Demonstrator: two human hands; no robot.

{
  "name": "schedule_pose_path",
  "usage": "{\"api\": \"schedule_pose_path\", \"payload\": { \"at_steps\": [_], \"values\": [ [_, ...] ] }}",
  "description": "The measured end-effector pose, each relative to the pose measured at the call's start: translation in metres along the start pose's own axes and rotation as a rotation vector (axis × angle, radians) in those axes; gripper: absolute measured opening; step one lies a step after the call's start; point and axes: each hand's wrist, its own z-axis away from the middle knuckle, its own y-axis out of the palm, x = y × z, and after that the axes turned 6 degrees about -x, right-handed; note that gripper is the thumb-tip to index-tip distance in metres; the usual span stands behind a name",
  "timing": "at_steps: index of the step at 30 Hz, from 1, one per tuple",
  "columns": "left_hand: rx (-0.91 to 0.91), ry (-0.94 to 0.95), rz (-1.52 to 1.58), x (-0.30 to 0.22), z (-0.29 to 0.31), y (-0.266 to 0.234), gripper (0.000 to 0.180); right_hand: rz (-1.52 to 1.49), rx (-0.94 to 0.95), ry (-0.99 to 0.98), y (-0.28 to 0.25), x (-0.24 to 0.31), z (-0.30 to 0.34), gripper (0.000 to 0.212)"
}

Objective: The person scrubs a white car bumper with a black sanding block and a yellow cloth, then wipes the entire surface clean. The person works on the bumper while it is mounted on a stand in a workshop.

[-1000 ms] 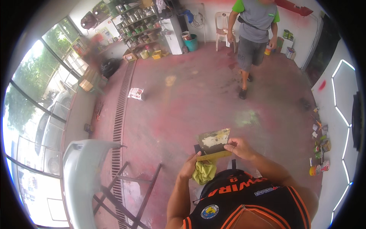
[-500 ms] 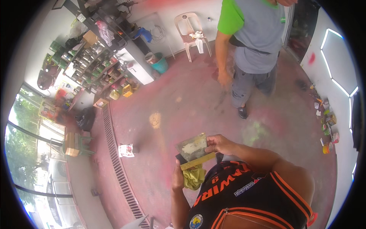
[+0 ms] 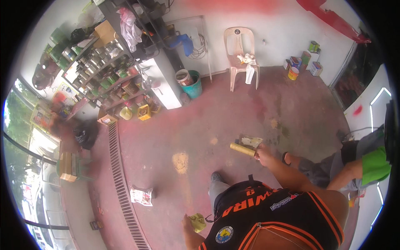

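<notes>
My right hand (image 3: 262,155) is stretched out ahead, closed on the near end of a flat grey plate (image 3: 251,141) with a cream, putty-like smear on it. Along the plate's near side lies a long yellow bar (image 3: 243,149), gripped in the same hand; a small dark piece shows at its far end. Low down at my left side, my left hand (image 3: 188,225) is closed on a crumpled yellow-green cloth (image 3: 197,222). The fingers of this hand are partly hidden by the cloth.
A person in a green-sleeved shirt (image 3: 373,166) is close on my right. A plastic chair (image 3: 241,68) with a white cloth stands by the far wall. Shelves of cans (image 3: 104,68) are at far left, beside a teal bucket (image 3: 192,89). A floor grate (image 3: 121,179) runs along the left.
My hands have moved apart: the right carries the plate and yellow bar forward and right, the left drops with the cloth. My view has turned, and the person now appears at the right edge.
</notes>
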Motion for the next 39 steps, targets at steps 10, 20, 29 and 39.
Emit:
{"api": "schedule_pose_path", "payload": {
  "at_steps": [10, 20, 29, 39],
  "values": [
    [-0.016, 0.575, -0.788, -0.262, -0.08, 0.174, 0.05, -0.355, -0.031, -0.229, 0.093, 0.151, -0.151, 0.02],
    [-0.077, 0.478, -0.916, -0.421, -0.06, 0.342, 0.051, -0.409, 0.3, -0.365, 0.298, 0.336, -0.367, 0.036],
    [-0.147, 0.442, -0.83, -0.462, -0.058, 0.429, 0.05, -0.279, 0.328, -0.531, 0.483, 0.543, -0.44, 0.065],
    [-0.146, 0.442, -0.716, -0.557, -0.079, 0.55, 0.049, -0.026, 0.505, -0.622, 0.673, 0.631, -0.457, 0.081]
  ]
}}
